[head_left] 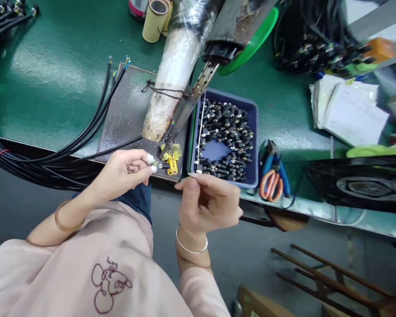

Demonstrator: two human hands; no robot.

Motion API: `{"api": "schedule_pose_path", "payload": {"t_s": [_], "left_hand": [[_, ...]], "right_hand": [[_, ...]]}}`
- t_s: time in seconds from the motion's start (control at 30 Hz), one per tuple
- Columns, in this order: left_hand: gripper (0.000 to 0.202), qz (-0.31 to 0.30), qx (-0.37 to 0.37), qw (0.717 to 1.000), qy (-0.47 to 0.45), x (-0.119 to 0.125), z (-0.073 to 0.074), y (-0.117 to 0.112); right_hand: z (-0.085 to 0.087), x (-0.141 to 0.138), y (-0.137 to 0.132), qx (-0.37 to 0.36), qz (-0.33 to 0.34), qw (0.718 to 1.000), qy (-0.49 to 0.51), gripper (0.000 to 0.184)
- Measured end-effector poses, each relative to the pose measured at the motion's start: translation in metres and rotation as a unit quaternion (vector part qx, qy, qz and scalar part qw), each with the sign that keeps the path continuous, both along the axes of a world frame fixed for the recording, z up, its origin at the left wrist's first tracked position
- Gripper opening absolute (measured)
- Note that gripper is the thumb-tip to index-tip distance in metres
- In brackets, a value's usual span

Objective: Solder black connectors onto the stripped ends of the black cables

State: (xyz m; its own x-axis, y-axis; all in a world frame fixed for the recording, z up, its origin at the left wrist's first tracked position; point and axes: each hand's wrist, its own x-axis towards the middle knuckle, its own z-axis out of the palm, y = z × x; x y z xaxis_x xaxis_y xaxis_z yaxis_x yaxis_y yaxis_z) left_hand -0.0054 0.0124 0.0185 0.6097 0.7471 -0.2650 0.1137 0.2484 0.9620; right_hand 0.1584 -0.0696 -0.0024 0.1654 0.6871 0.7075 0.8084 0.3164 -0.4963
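My left hand is closed in a pinch, with white coverings on its thumb and fingertip, around thin coloured wires. Right beside those fingertips a small black connector sits at a yellow clamp-like holder on a dark board. Over the holder, the tip of a slanting perforated metal rod reaches down. My right hand is closed, thumb against forefinger, in front of a blue-grey bin of small black connectors. Whatever it may pinch is too small to make out.
A plastic-wrapped white tube hangs above the board. Bundled black cables run along the bench's left edge. Orange-and-blue-handled pliers lie right of the bin. Farther right are white papers and a black object.
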Motion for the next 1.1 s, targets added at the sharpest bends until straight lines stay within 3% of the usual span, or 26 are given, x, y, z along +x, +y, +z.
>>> {"api": "schedule_pose_path", "payload": {"t_s": [0.13, 0.23, 0.47, 0.6, 0.7, 0.83, 0.97, 1.1], "left_hand": [[0.016, -0.011, 0.041, 0.999, -0.004, -0.002, -0.002, -0.004], [0.015, -0.004, 0.058, 0.998, -0.002, -0.002, -0.004, -0.006], [0.013, 0.043, 0.024, 0.998, -0.038, -0.003, -0.005, -0.007], [0.014, 0.060, 0.023, 0.996, -0.066, -0.004, -0.006, -0.007], [0.016, 0.064, 0.024, 0.995, -0.069, -0.003, -0.006, -0.008], [0.018, 0.069, 0.038, 0.995, -0.065, 0.000, -0.008, -0.009], [0.018, 0.074, 0.051, 0.994, -0.056, 0.003, -0.011, -0.007], [0.016, 0.091, 0.082, 0.991, -0.050, 0.006, -0.012, -0.004]], "right_hand": [[0.009, -0.003, 0.003, -0.025, 0.027, 0.988, -0.152, 0.019], [0.011, -0.007, 0.006, -0.043, 0.057, 0.979, -0.191, 0.017], [0.002, -0.013, 0.005, -0.062, 0.033, 0.995, -0.069, 0.009], [-0.003, -0.013, 0.004, -0.076, 0.069, 0.995, -0.002, 0.017], [-0.007, -0.013, 0.002, -0.022, 0.071, 0.995, 0.063, 0.027], [-0.009, -0.011, 0.004, 0.089, 0.022, 0.981, 0.171, 0.032], [-0.010, -0.008, 0.006, 0.046, -0.002, 0.992, 0.115, 0.024], [-0.011, -0.009, 0.011, 0.006, 0.025, 0.999, 0.022, 0.018]]}}
